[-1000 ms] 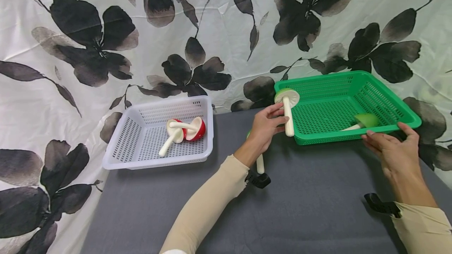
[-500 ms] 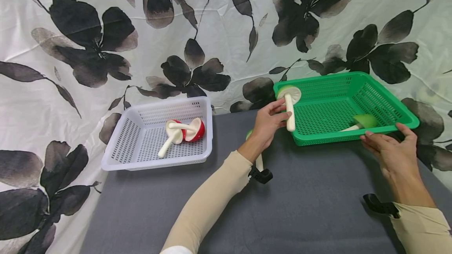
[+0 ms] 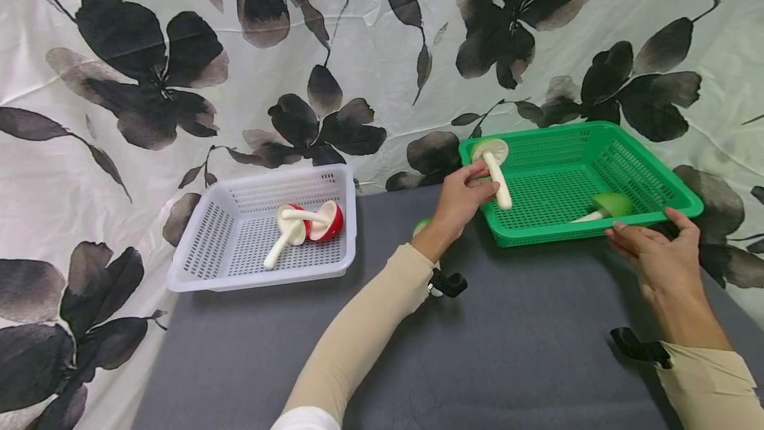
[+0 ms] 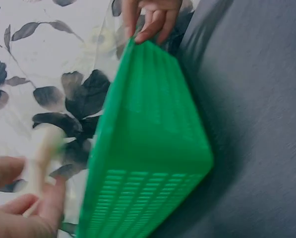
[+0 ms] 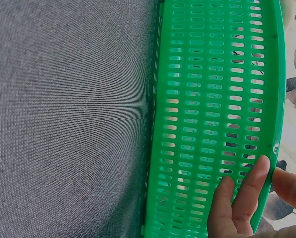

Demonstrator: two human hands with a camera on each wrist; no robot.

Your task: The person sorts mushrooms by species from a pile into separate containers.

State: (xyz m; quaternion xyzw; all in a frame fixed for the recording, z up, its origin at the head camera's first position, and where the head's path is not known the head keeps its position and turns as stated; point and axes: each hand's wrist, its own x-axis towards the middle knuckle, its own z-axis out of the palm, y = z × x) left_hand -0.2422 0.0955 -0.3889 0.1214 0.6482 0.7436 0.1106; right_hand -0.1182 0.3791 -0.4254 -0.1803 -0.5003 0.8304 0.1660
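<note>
A toy mushroom with a green cap and white stem (image 3: 499, 181) is pinched by its stem in my left hand (image 3: 458, 203), over the left end of the green basket (image 3: 555, 235). Its stem end tilts toward the basket's inside; in the left wrist view the mushroom (image 4: 41, 153) is blurred. My right hand (image 3: 665, 261) holds the basket's near rim close to the right corner. In the right wrist view, the thumb is at the rim and the fingers (image 5: 254, 181) lie along the outer wall. Another green-capped mushroom (image 3: 613, 204) lies inside that basket.
A white basket (image 3: 256, 282) on the left holds two red-capped mushrooms (image 3: 330, 221). Mostly hidden behind my left wrist, another green-capped mushroom (image 3: 420, 226) lies on the grey table (image 3: 507, 350). Floral cloth (image 3: 382, 38) hangs behind the baskets.
My left hand has moved right, bringing the mushroom further over the green basket, and the stem has swung to point more to the right. The right hand has kept its hold on the rim.
</note>
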